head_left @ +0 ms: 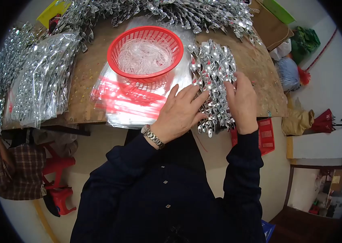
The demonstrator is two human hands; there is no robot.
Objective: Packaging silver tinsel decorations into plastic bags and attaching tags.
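Note:
A bundle of shiny silver twisted strips (213,81) lies lengthwise at the table's front edge, between my two hands. My left hand (181,107) is spread, palm down, with its fingertips at the bundle's left side and its palm over a stack of clear plastic bags (114,119) with red bands. Along the bundle's right side rests my right hand (242,103), thumb apart from the bent fingers; neither hand grips anything. On the bags stands a round red basket (114,67) that holds a tangle of clear thread (144,56).
More silver strips (171,12) are heaped across the table's far side. A filled clear bag (43,77) lies at the left. Below the table's right edge is a red crate (266,135). Another person (21,170) is beside a red stool (59,164) at the left.

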